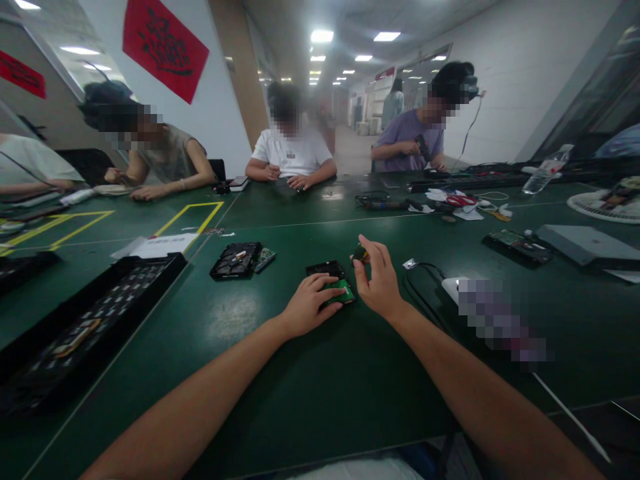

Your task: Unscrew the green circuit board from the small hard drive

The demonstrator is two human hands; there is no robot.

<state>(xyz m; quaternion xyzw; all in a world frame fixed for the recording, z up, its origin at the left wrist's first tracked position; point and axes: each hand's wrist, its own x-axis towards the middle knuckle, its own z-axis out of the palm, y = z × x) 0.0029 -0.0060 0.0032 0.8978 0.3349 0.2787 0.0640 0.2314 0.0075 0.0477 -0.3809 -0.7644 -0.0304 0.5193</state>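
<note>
A hard drive [343,291] with a green circuit board face up lies on the table in front of me. My left hand [311,301] holds it down, thumb near its close edge and fingers reaching across the board. Just behind it, partly covered by my fingers, is a black drive-like part [326,269]. To the right of the drive, slightly raised, my right hand [379,280] is closed round a short black-and-yellow tool [359,253] that looks like a screwdriver. Its tip is hidden or too small to make out.
Left of my hands lie a black drive [235,261] and a loose circuit board [265,259]. A long black tray [95,320] stands further left. A cable [425,293], a grey box [590,243] and a water bottle [549,170] are to the right. Several people sit across the table.
</note>
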